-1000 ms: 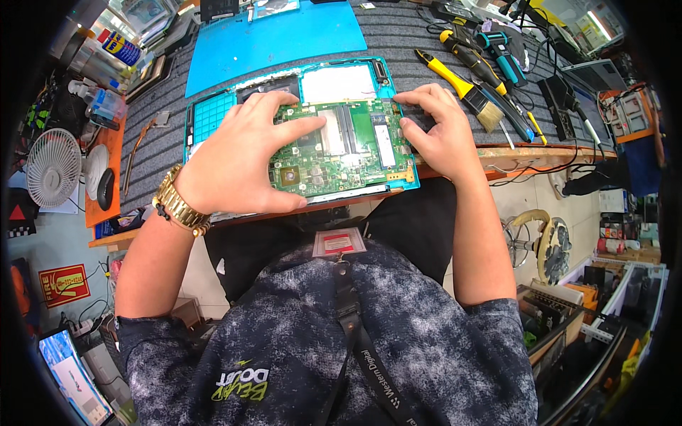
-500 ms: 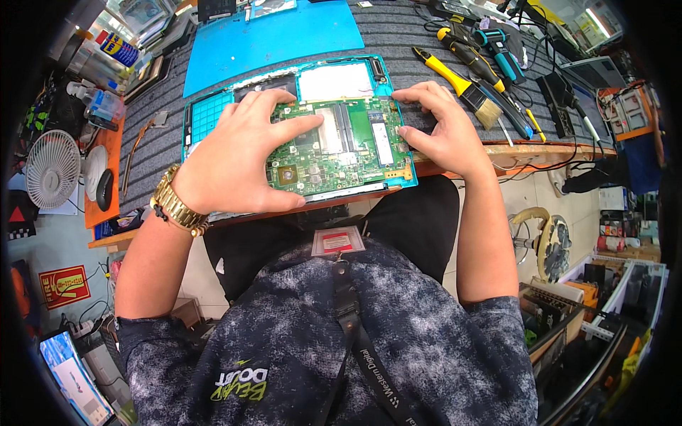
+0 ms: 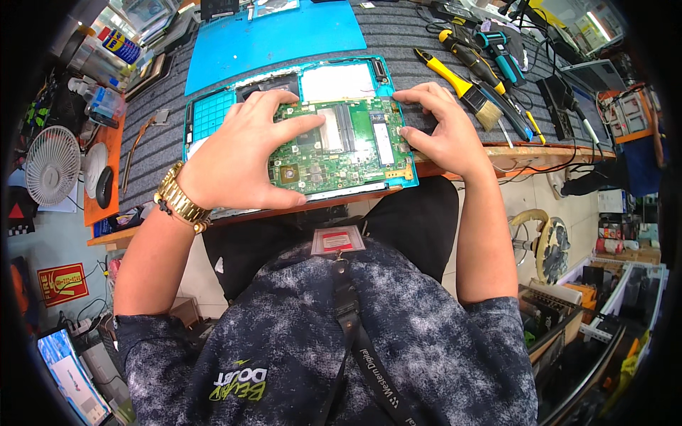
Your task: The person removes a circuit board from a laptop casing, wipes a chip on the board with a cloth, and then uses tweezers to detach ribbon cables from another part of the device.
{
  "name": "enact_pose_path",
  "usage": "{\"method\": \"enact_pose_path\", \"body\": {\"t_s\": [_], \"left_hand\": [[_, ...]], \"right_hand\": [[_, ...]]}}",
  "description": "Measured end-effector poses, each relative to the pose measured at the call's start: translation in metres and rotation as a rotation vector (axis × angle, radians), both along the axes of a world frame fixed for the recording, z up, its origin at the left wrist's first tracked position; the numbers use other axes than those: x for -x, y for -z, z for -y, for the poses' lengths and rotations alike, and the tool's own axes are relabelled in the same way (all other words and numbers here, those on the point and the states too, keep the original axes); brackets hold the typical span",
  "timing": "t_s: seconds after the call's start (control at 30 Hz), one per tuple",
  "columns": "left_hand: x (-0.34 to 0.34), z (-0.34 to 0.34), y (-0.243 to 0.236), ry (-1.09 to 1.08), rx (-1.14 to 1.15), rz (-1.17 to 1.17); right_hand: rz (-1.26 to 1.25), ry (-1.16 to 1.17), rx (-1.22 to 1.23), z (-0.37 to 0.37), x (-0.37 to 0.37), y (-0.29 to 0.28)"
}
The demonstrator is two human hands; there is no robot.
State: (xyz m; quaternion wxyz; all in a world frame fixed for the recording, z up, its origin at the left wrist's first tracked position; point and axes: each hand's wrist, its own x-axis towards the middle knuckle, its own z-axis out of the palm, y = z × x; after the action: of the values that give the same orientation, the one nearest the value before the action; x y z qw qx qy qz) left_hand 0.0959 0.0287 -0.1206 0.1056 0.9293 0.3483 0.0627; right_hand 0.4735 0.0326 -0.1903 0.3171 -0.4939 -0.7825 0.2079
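A teal laptop case point(image 3: 206, 117) lies opened at the front edge of the bench, with a green motherboard point(image 3: 369, 160) in its right part. My left hand point(image 3: 245, 153) is spread over the case and board. Its thumb touches the front edge, its index finger reaches a silver part by the memory slots point(image 3: 344, 128), and the other fingers rest toward the back. What lies beneath the palm is hidden. My right hand point(image 3: 451, 135) curves at the board's right edge, thumb and index finger apart and touching there. A narrow white-labelled card point(image 3: 383, 144) sits near that thumb.
Behind the case lies a blue mat point(image 3: 277, 46). To the right are a yellow-handled brush point(image 3: 469, 96), a yellow-black screwdriver point(image 3: 472, 60) and a teal-black tool point(image 3: 501, 57). A white fan point(image 3: 53, 167) stands at left; a stool point(image 3: 543, 241) is below right.
Both hands keep nearly the same places on the laptop case and board. The whole view has shifted very slightly.
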Motion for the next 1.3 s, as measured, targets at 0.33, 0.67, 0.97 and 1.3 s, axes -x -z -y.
{"method": "enact_pose_path", "body": {"t_s": [0.33,0.67,0.97,1.3], "left_hand": [[0.001,-0.003,-0.002,0.033,-0.041,-0.006],[0.000,-0.001,0.005,0.036,-0.060,0.018],[0.000,0.000,0.006,0.027,-0.033,-0.009],[0.001,0.000,0.007,0.022,0.005,-0.025]], "right_hand": [[-0.002,-0.002,0.012,0.000,0.001,-0.002],[0.005,-0.003,0.009,-0.001,0.000,0.000],[-0.006,0.010,0.036,0.001,0.002,-0.002],[0.018,-0.007,-0.043,0.000,0.001,0.001]]}}
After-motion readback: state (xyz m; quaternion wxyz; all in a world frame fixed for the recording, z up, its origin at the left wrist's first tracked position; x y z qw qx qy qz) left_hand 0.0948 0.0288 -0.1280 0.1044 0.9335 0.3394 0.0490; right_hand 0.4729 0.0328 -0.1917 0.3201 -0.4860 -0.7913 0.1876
